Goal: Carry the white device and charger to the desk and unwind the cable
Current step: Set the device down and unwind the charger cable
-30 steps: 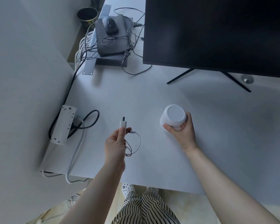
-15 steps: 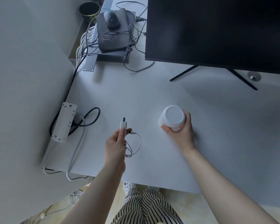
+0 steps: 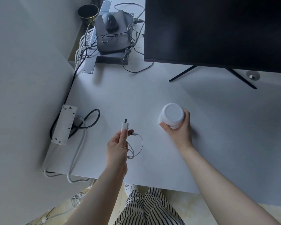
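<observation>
While both items hang over the desk (image 3: 152,98), carry step looks about done; unwind not yet started, my read.

Right hand (image 3: 179,129) wraps fingers and thumb round the white device (image 3: 172,115), a rounded white cylinder, flat top facing camera. Sits at roughly 3 o'clock of frame centre. Cannot tell if its base touches the desk or hovers just above.

Left hand (image 3: 118,143) grips the charger (image 3: 125,126), a slim white plug block, dark prongs pointing to 12 o'clock. Held between thumb and fingers, near 6 o'clock of centre. Cable (image 3: 137,147) hangs in loose loops at 4 o'clock of that hand, white connector plugged in beside the thumb. Whether the loops touch the desk, cannot tell.

Power strip (image 3: 64,125) lies at 9 o'clock of the left hand, near the desk's edge, black cord curled beside it. Monitor (image 3: 217,33) at 1 o'clock, mouse (image 3: 109,21) on a dark box at 11 o'clock.

Next move, judged: set the device down upright and let go, freeing the right hand. Then pinch the loose cable end and draw the loops out while the left hand holds the charger steady. Risk: loops snag or knot if pulled fast.
</observation>
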